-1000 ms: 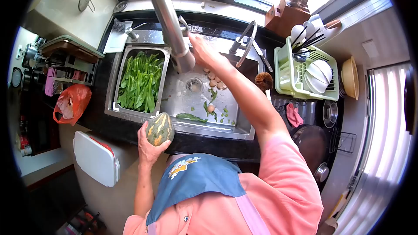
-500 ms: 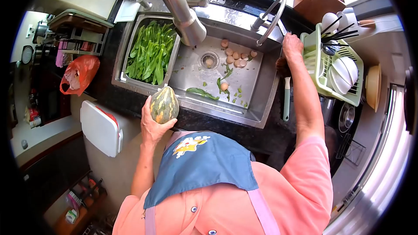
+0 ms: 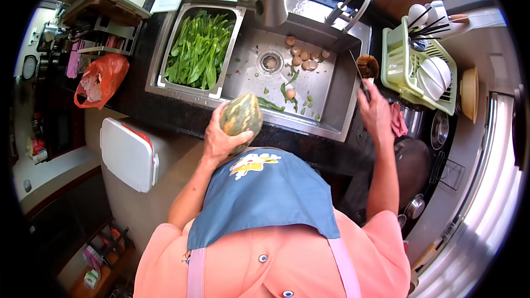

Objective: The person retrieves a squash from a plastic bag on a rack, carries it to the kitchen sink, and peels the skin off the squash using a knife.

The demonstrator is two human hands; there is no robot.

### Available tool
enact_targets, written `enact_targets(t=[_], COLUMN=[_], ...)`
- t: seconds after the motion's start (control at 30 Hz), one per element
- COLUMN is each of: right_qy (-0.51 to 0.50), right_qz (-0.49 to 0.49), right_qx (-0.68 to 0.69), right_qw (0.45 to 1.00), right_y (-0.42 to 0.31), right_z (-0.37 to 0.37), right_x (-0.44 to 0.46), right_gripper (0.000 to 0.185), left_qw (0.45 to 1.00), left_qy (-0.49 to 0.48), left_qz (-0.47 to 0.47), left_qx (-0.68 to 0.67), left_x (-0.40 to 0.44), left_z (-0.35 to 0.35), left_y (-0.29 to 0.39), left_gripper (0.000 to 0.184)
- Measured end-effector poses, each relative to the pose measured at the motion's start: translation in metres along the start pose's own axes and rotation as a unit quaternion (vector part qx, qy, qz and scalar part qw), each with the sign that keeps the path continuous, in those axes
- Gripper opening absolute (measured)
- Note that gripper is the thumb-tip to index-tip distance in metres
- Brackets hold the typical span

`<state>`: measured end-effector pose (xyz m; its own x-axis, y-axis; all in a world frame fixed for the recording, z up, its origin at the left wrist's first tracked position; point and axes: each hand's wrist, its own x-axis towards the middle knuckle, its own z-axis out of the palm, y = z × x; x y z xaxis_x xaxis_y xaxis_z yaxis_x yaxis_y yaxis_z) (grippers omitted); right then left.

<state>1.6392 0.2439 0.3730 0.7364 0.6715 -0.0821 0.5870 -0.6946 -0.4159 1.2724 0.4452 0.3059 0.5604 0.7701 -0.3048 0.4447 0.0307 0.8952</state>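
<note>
My left hand (image 3: 222, 135) is wrapped round a green and yellow mottled squash (image 3: 242, 115), held in front of the sink's near edge. At the sink's right edge, my right hand (image 3: 375, 111) is closed round the handle of a knife (image 3: 357, 67), its thin blade pointing up and away over the rim. A round brown brush (image 3: 367, 66) lies just beyond that hand. Inside the steel sink (image 3: 251, 49) are several eggshells (image 3: 309, 65), bits of green leaf and a drain. Leafy greens (image 3: 200, 49) fill the tray at the sink's left.
A green dish rack (image 3: 391, 66) with bowls and chopsticks stands at the right. The faucet (image 3: 271, 5) hangs over the sink's back. A red bag (image 3: 102, 80) is at the left, above a white-lidded bin (image 3: 128, 154). A dark pan (image 3: 411, 168) sits at lower right.
My left hand has moved right with the squash. My right hand went from the faucet to the counter's back right, took hold of the knife, and came nearer with it.
</note>
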Motion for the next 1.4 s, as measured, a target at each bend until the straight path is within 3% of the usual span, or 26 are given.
enact_targets(t=[0.03, 0.1, 0.23, 0.3, 0.37, 0.47, 0.7, 1.0, 1.13, 1.23, 1.4], right_qy=[-0.029, -0.023, -0.052, -0.025, -0.012, 0.012, -0.029, 0.057, 0.029, -0.007, -0.051], right_qz=[0.038, 0.022, 0.043, 0.006, -0.069, -0.120, -0.127, -0.150, 0.036, -0.060, -0.098], right_qx=[0.099, 0.265, 0.165, 0.124, 0.058, 0.026, -0.054, -0.053, -0.104, -0.077, -0.065], right_qw=[0.994, 0.964, 0.984, 0.992, 0.996, 0.992, 0.990, 0.986, 0.993, 0.995, 0.992], right_y=[-0.021, -0.032, -0.091, -0.110, -0.122, -0.137, -0.147, -0.142, -0.107, -0.118, -0.150], right_z=[0.000, 0.037, 0.083, 0.105, 0.117, 0.125, 0.138, 0.160, 0.160, 0.146, 0.142], right_x=[-0.022, -0.060, -0.105, -0.118, -0.127, -0.133, -0.126, -0.110, -0.082, -0.097, -0.106], right_gripper=[0.031, 0.023, 0.026, 0.031, 0.034, 0.025, 0.010, 0.004, 0.008, 0.007, 0.002], left_qw=[1.000, 0.994, 0.986, 0.983, 0.974, 0.966, 0.962, 0.964, 0.965, 0.960, 0.961], left_qy=[-0.007, -0.016, -0.047, -0.077, -0.066, -0.061, -0.076, -0.076, -0.075, -0.091, -0.095], left_qz=[-0.005, 0.013, 0.024, 0.002, 0.047, 0.068, 0.022, -0.002, 0.007, -0.015, -0.009], left_qx=[0.030, 0.110, 0.160, 0.164, 0.213, 0.241, 0.263, 0.256, 0.253, 0.266, 0.261], left_x=[-0.001, 0.001, 0.004, 0.003, 0.003, 0.005, 0.009, 0.016, 0.017, 0.015, 0.023], left_z=[0.003, 0.002, -0.002, -0.005, -0.002, 0.004, 0.007, 0.005, 0.002, -0.003, 0.002], left_y=[0.008, 0.018, 0.021, 0.036, 0.033, 0.032, 0.048, 0.052, 0.038, 0.051, 0.054], left_gripper=[0.110, 0.110, 0.114, 0.116, 0.116, 0.116, 0.110, 0.111, 0.113, 0.110, 0.106])
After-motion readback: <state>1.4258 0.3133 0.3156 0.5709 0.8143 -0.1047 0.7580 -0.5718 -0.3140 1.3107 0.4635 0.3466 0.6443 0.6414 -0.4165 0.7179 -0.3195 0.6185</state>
